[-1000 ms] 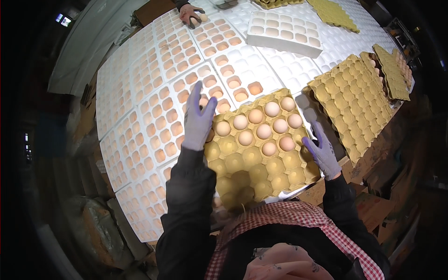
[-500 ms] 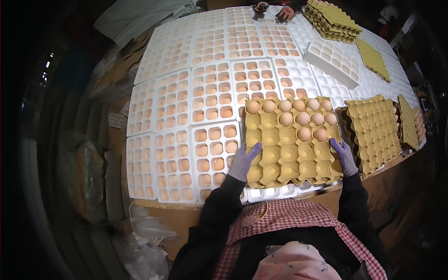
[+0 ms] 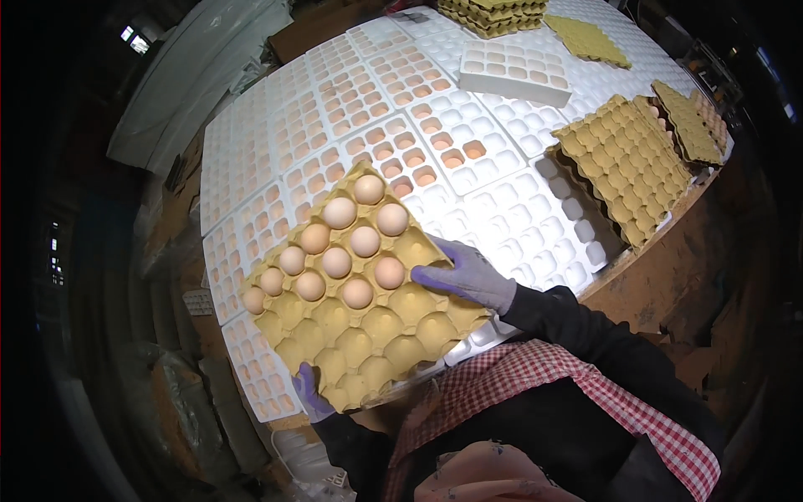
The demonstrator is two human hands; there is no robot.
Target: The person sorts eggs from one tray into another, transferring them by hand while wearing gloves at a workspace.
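A yellow-brown pulp egg tray [image 3: 322,335] is held up in front of me, turned cornerwise over the foam trays. Several pale brown eggs [image 3: 336,262] fill cups in its far part, while the cups nearer me hold none. My left hand [image 3: 311,395], in a purple and grey glove, grips its near left corner, partly hidden behind the edge. On the right edge my right hand [image 3: 470,278] is closed, thumb over the rim and fingers beneath. Under and beyond it, white foam trays [image 3: 519,224] cover the table, many with eggs in their pockets.
A loose white foam tray [image 3: 517,85] lies on top of the others. Pulp trays stand stacked [image 3: 493,18] at the back. More pulp trays [image 3: 627,163] lean at the right, near the wooden table edge [image 3: 669,224]. Clear plastic [image 3: 314,460] hangs below the table's near left.
The egg tray has swung left and rotated cornerwise, both hands moving with it. My view has shifted too, and another person's gloved hands at the back are no longer visible.
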